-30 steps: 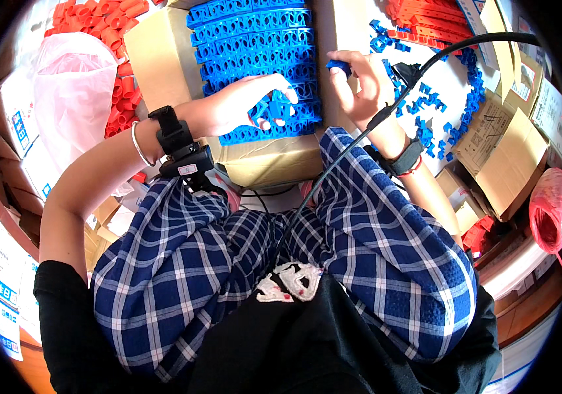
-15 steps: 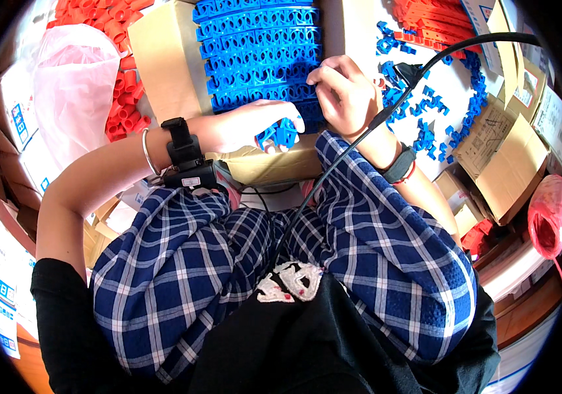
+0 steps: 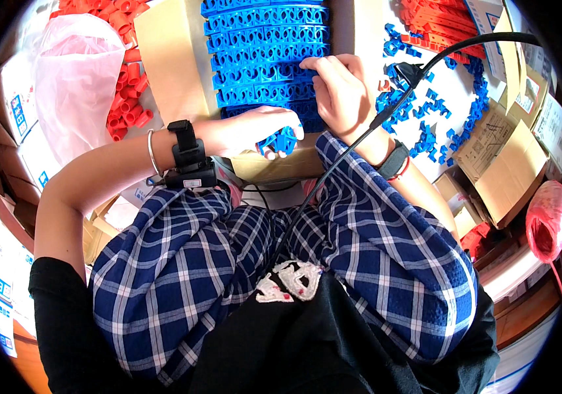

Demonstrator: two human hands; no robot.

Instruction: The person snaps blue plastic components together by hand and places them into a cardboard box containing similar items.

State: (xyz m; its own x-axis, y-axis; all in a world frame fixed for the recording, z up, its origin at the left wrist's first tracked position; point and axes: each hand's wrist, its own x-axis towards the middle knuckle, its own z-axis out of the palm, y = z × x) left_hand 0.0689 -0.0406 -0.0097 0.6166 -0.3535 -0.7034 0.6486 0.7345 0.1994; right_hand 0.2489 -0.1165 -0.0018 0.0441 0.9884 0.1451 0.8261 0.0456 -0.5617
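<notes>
An open cardboard box (image 3: 171,59) stands before my knees, holding stacked rows of small blue plastic clips (image 3: 266,36). Cupped over its near edge, my left hand (image 3: 261,128) grips several loose blue clips (image 3: 280,140). My right hand (image 3: 343,92) is over the right side of the rows. Its index fingertip touches or nearly touches one row, with the thumb tucked close below and the other fingers curled. Whatever lies between finger and thumb is hidden.
Loose blue clips (image 3: 431,105) and red slotted strips (image 3: 435,26) lie to the right. On the left are red tube pieces (image 3: 123,105) beside a translucent pink bag (image 3: 74,85). A black cable (image 3: 360,134) crosses past my right wrist. Opened cartons (image 3: 511,167) stand at far right.
My right hand's fingertips have moved a little farther away and left along the rows. My left hand keeps its grip on the clips, and the view has shifted slightly.
</notes>
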